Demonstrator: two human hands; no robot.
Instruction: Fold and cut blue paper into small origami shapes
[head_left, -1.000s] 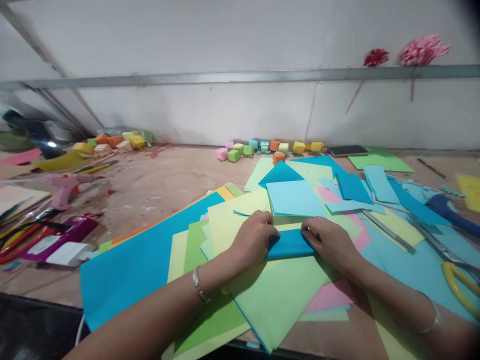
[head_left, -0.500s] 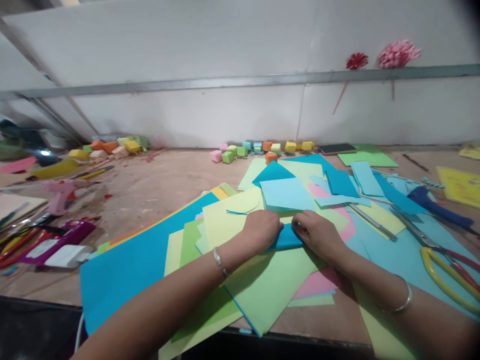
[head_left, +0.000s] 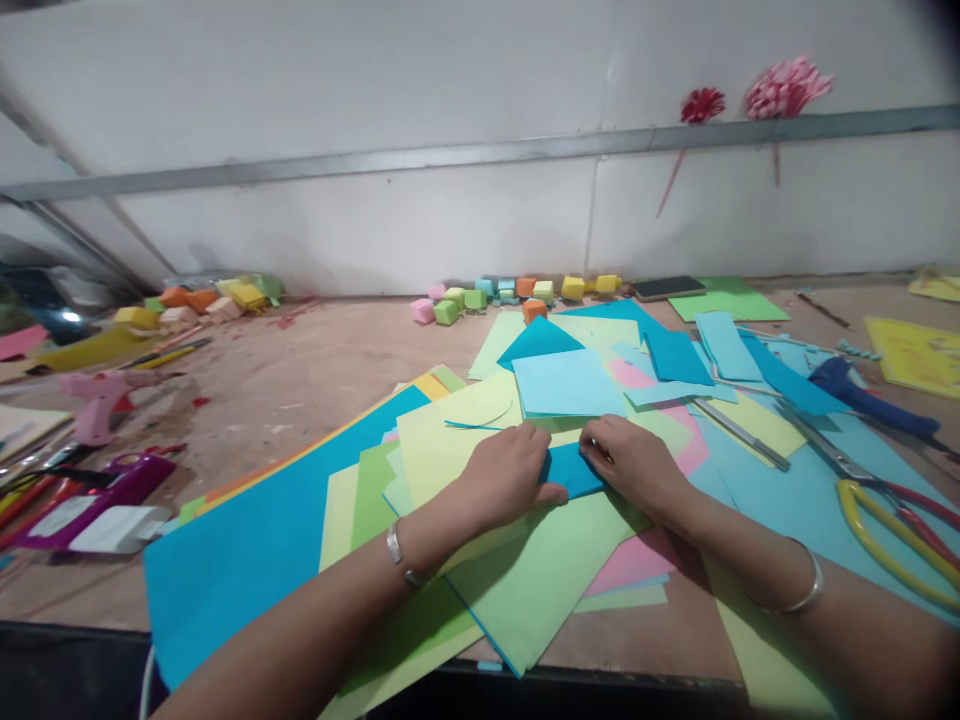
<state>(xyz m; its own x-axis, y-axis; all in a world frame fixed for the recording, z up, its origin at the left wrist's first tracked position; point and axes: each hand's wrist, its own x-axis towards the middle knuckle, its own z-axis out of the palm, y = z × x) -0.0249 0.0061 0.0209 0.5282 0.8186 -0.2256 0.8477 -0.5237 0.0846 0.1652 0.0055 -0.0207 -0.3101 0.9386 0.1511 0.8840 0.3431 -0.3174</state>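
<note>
In the head view, a folded blue paper lies flat between the person's two hands, on top of a pale green sheet in the loose pile that covers the middle of the table. The left hand covers the paper's left end, knuckles up, with the thumb set apart from the fingers along the near edge; whether that grip pinches the paper or only presses it, I cannot tell. The right hand has its grip closed at the other end, thumb and curled fingers nipping the paper with barely any gap. Just beyond the hands lies a light blue card. To the right, scissors with yellow and red handles rest on light blue sheets, near a slim grey tool. Small paper cubes sit in a cluster near the wall. A pink glue gun lies at far left, behind a white adapter. A red flower and a pink flower stand at the metal rail.
</note>
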